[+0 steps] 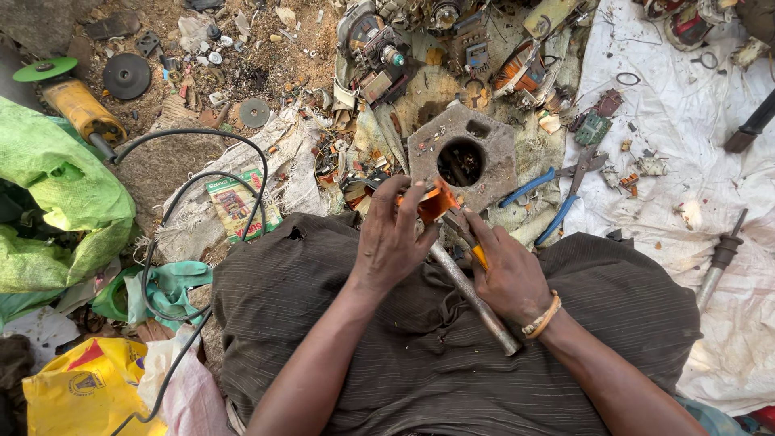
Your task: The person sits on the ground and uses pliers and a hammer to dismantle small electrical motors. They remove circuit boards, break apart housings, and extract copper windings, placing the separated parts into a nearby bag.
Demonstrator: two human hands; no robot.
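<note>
Left hand (393, 234) is clamped round a small orange part (436, 200), fingers curled over its top, holding it just above the lap and right in front of the grey block with the round hole (464, 153); right hand (507, 270) is closed on a tool with a yellow grip (479, 256), its dark nose running up and left into the orange part; so the part lies up-left of the right hand, left hand nearer; a long metal rod (472, 296) lies diagonally across the lap under both hands; blue-handled pliers (557, 190) rest at the white sheet's (694, 145) left edge; an angle grinder (77, 105) sits far left.
</note>
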